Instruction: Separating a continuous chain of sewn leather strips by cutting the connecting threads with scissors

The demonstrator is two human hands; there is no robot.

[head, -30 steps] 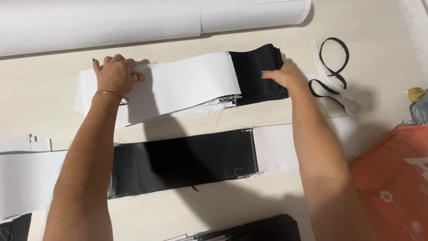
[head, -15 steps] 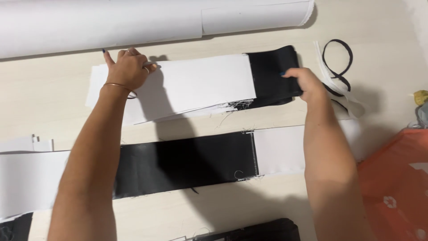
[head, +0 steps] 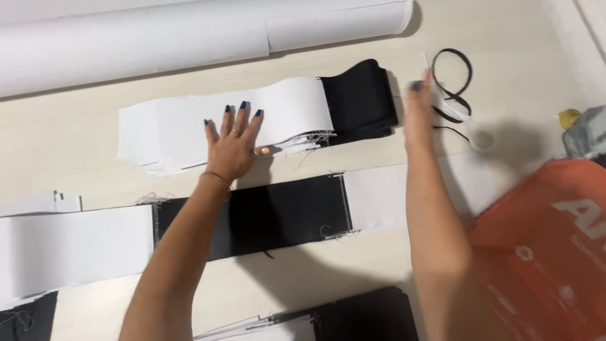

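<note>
Two hands, one stack of white and black fabric strips (head: 252, 120).
Left hand (head: 232, 146) now flat, fingers spread, gripping nothing; right hand (head: 418, 117) has lifted off, blurred, seemingly empty.

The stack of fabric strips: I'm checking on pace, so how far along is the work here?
Looks done: the white and black stack lies gathered, edges roughly even. In hand: the left hand presses flat on its white part, while the right hand is blurred, off the stack, near the black loops. Left: a long strip lies unstacked below, and more strips at the bottom edge.
</note>
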